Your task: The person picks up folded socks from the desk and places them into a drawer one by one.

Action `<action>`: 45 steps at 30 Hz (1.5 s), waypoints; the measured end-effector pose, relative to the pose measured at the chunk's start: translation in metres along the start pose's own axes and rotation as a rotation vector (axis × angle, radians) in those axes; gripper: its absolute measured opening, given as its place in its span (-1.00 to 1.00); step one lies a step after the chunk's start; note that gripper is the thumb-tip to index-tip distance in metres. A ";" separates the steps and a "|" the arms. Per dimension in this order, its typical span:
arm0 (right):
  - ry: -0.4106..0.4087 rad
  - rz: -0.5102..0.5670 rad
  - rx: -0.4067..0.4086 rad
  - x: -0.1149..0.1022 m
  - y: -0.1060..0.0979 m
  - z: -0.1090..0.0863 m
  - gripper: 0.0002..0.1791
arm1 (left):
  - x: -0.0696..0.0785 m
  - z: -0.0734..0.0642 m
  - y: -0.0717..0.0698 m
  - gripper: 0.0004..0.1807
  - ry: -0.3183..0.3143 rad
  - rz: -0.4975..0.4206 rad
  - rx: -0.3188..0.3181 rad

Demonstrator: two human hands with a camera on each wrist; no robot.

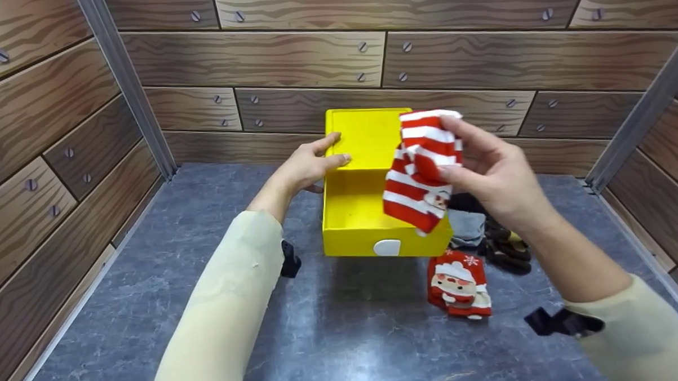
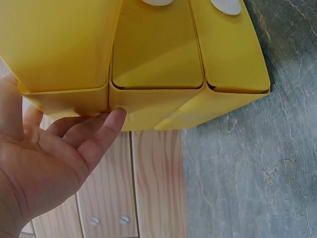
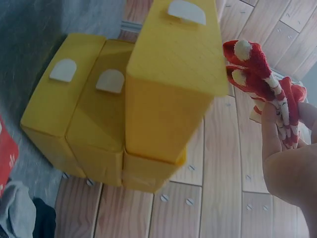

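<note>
**Striped Santa socks (image 1: 409, 188) dangling above the yellow drawer cabinet (image 1: 368, 136)!**

Head view first: the right hand (image 1: 499, 185) is pinching the red-and-white pair between thumb and fingers, up over the cabinet's right side, presumably held high so the rim of the pulled-out top drawer (image 1: 349, 243) isn't snagging them. Over on the cabinet's left, the left hand (image 1: 304, 166) is laying thumb and forefinger on the top, spread rather than clenched, apparently steadying the body. Right of the cabinet, folded grey socks (image 1: 465, 226) and a dark brown bundle (image 1: 510, 255), partly hidden, are lying close together. Red Santa-face socks (image 1: 458, 285) are resting off the cabinet's front right corner, probably sitting there for the right hand's easy reach.

Left wrist view now: the left hand's other fingers are stretching along the cabinet's side, looking like a brace more than a grip. The lower drawers (image 2: 158, 47) are sitting closed.

And the right wrist view: the striped pair is showing two pale pom-poms (image 3: 242, 49), hanging apart from the cabinet and higher than it, bunched in that pinch, perhaps for compactness. The top drawer is jutting well past the lower ones, its white half-round handle (image 3: 187, 11) leading.
</note>
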State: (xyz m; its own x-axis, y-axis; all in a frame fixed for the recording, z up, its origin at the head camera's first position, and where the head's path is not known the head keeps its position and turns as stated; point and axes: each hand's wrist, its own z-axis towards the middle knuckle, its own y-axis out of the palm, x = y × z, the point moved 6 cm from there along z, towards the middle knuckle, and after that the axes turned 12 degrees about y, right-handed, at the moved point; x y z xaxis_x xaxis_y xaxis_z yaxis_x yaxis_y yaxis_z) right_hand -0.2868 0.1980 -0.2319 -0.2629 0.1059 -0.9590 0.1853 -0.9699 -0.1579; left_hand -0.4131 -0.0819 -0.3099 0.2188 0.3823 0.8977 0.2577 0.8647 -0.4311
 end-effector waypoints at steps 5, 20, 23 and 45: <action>0.016 -0.008 -0.052 0.010 0.019 0.015 -0.28 | 0.001 0.001 0.000 -0.17 -0.001 0.013 0.006; 0.085 -0.068 -0.203 0.031 0.065 0.041 -0.31 | 0.000 0.000 -0.001 -0.26 0.005 -0.021 0.004; 0.121 -0.105 -0.226 0.037 0.071 0.043 -0.34 | 0.000 0.000 -0.001 -0.28 0.008 -0.042 0.006; 0.526 -0.234 -0.346 0.068 0.079 0.048 -0.50 | -0.001 0.000 -0.002 -0.20 -0.013 0.014 0.004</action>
State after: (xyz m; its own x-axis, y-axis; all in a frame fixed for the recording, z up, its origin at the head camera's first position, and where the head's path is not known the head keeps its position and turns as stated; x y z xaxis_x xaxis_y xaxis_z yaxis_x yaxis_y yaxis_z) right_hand -0.3359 0.1179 -0.2984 0.1469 0.4827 -0.8634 0.4958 -0.7912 -0.3580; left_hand -0.4133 -0.0837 -0.3098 0.2098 0.3985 0.8928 0.2507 0.8607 -0.4431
